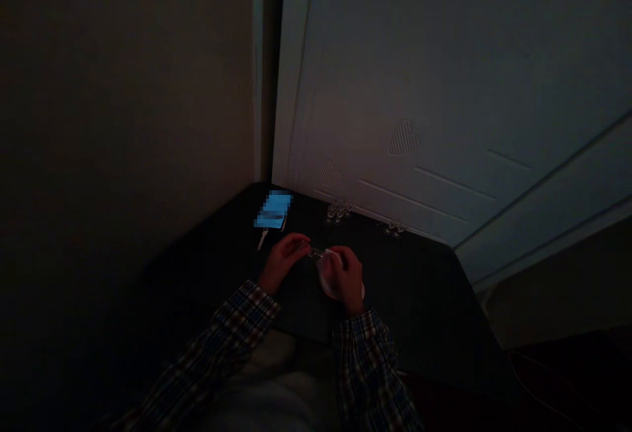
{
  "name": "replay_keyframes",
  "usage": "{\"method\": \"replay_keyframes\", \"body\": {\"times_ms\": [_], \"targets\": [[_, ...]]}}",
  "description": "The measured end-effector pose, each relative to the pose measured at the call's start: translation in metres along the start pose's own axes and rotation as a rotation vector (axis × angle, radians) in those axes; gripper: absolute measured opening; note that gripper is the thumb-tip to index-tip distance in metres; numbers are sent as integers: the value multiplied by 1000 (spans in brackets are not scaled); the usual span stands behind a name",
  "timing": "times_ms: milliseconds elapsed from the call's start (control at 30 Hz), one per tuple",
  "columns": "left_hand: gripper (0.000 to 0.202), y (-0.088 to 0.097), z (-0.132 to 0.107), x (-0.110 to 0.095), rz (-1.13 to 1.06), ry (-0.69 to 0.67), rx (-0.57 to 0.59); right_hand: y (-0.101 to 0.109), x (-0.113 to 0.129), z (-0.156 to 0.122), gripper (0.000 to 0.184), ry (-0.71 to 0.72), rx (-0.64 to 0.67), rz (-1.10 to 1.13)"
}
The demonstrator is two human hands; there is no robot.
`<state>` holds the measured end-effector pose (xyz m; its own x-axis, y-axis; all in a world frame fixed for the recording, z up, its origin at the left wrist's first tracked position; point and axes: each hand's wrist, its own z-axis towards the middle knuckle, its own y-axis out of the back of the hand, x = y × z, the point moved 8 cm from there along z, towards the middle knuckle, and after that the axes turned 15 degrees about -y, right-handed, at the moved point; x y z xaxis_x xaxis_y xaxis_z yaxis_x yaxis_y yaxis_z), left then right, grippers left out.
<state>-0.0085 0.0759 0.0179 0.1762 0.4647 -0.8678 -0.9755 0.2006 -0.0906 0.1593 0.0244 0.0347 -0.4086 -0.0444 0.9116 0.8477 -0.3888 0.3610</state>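
Observation:
Over the dark table (pixel 409 300), my left hand (pixel 284 264) is closed in a pinch on a small clear piece (pixel 315 254) with a shiny edge. My right hand (pixel 349 280) is closed too, its fingertips meeting the other side of that piece. Under and beside the right hand shows a pale pinkish rounded thing (pixel 326 282); I cannot tell whether it is held or lies on the table. Dim light hides the finer detail of both fingertips.
A lit phone (pixel 274 209) with a white cable (pixel 263 239) lies at the table's back left. Several small clear round pieces (pixel 338 211) sit by the white panel (pixel 444 89), and a smaller group (pixel 395 228) is farther right. A wall (pixel 123 103) borders the left side.

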Motion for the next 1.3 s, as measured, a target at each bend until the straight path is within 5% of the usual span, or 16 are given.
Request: {"method": "replay_keyframes", "body": {"times_ms": [233, 733, 1300], "targets": [[29, 3, -1, 7, -193, 47, -114, -2, -2, -1, 19, -20, 30, 8], [27, -10, -1, 16, -45, 83, 89, -5, 6, -3, 18, 18, 84, 61], [29, -9, -4, 18, -88, 105, 70, -3, 6, -2, 17, 25, 61, 50]]}}
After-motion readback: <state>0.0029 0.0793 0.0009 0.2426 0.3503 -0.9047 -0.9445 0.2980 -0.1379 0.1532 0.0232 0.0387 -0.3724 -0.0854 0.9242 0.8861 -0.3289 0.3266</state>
